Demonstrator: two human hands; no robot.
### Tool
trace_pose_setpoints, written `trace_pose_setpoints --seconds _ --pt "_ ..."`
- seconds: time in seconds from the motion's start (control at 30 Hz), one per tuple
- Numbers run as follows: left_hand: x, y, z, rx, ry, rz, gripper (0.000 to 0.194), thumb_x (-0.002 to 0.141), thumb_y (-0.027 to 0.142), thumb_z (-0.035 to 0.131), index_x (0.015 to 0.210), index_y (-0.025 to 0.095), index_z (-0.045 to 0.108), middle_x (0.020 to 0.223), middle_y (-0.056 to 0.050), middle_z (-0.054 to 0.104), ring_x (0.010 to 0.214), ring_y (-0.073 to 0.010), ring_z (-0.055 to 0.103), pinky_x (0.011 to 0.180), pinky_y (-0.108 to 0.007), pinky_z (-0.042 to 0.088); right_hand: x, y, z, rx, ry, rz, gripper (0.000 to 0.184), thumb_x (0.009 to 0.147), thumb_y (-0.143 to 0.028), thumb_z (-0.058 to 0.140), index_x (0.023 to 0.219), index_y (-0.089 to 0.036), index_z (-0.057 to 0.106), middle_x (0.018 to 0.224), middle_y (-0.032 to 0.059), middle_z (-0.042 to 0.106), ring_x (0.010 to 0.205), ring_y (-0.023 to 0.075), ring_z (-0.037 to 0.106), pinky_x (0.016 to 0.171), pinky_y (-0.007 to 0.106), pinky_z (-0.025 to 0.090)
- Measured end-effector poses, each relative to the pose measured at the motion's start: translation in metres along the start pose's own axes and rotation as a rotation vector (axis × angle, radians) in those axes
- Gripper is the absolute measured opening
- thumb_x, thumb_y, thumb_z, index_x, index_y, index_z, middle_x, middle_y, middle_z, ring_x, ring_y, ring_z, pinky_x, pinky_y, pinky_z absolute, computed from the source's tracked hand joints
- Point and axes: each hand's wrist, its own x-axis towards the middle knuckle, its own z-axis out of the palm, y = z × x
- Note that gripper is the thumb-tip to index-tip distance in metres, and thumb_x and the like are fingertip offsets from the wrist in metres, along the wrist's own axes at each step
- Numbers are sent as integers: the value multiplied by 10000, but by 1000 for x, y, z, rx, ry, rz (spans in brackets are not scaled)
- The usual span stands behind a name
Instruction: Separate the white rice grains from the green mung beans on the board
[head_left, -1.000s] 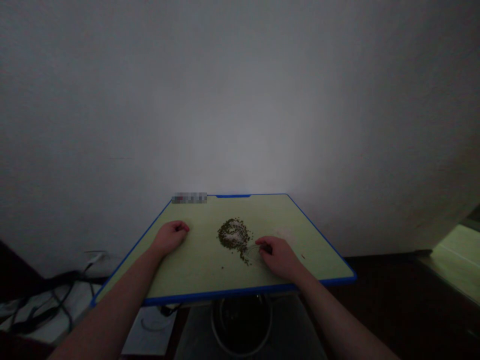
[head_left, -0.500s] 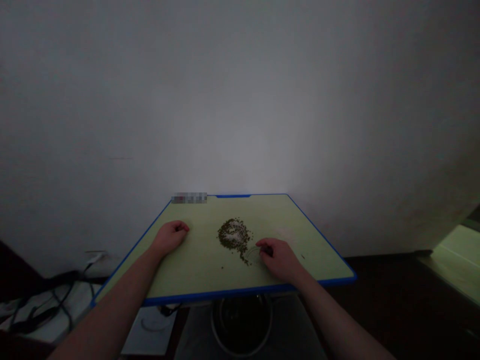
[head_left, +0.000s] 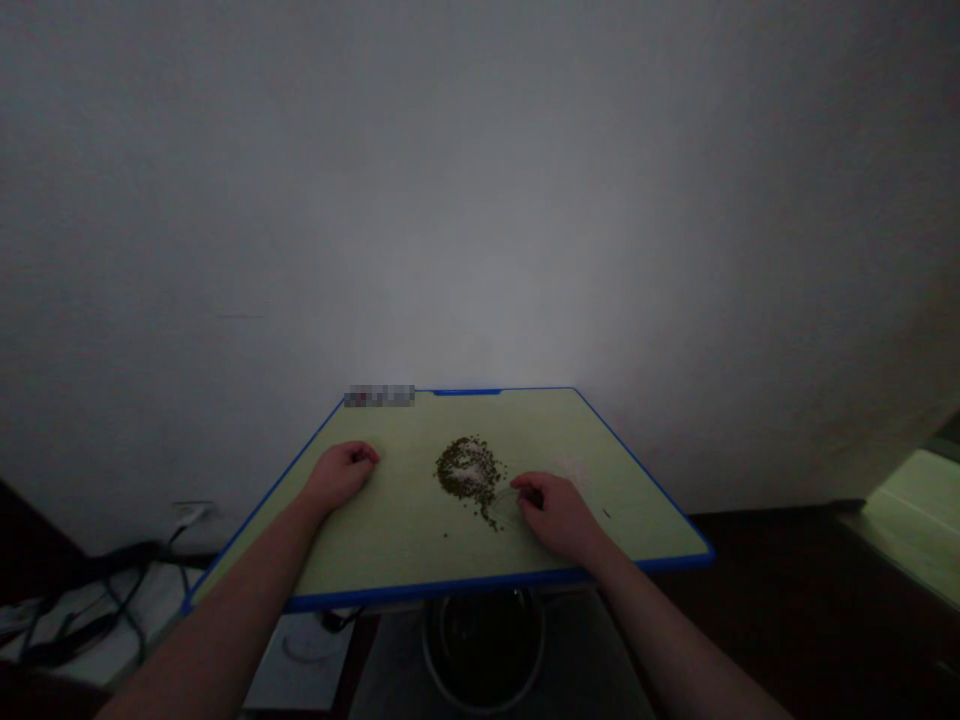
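Note:
On a pale green board with a blue rim (head_left: 405,590) lies a loose heap of small brown-green grains (head_left: 469,470), with a pale powdery patch in its middle and a short trail of grains toward the lower right. My right hand (head_left: 559,510) is just right of that trail, fingers and thumb pinched on a clear, thin, curved-edged piece (head_left: 507,506) whose kind I cannot make out. It reaches to the grains' edge. My left hand (head_left: 343,473) rests on the board's left side, apart from the heap, fingers curled in, with nothing visible in them.
A round metal pot (head_left: 484,650) stands below the board's front edge. Dark cables (head_left: 120,590) lie at lower left, near a white flat panel (head_left: 300,660). A plain wall (head_left: 480,200) rises behind the board. One dark sliver (head_left: 607,514) lies right of my right hand.
My right hand has shifted very slightly up and left with the clear piece. The left hand and the heap look the same.

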Motion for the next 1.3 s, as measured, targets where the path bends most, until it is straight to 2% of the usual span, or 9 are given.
trace_pose_setpoints --seconds 0.23,0.47,0.8,1.13,1.3 --pt "-1 3 -1 11 -7 -18 222 610 244 459 731 162 626 590 0 595 555 -153 538 536 -249 385 -1 -5 2 21 -28 -17 270 743 -160 501 951 -161 673 754 40 696 684 149 624 673 247 458" --pt "0 2 -1 6 -8 -4 227 610 248 460 733 159 630 604 -5 603 583 -162 552 549 -253 395 -1 -3 6 -12 11 5 288 737 -160 497 967 -159 672 792 50 697 725 162 622 707 261 448" --pt "0 1 0 22 0 -1 229 604 246 454 726 170 632 606 -1 609 586 -162 556 543 -248 390 -2 7 -7 -71 69 80 311 707 -152 502 969 -137 669 779 63 686 710 173 609 689 274 441" --pt "-1 3 0 -9 -4 -3 216 607 249 453 723 170 617 595 4 590 579 -158 547 543 -247 393 -3 -6 1 -64 67 69 317 719 -152 500 985 -150 674 827 60 696 742 163 617 712 257 450" --pt "-2 5 -2 8 0 -10 213 604 255 464 714 168 625 578 3 586 561 -158 539 536 -251 384 -3 -3 -1 -85 81 102 313 717 -146 506 982 -153 672 810 56 693 729 167 615 707 264 449"
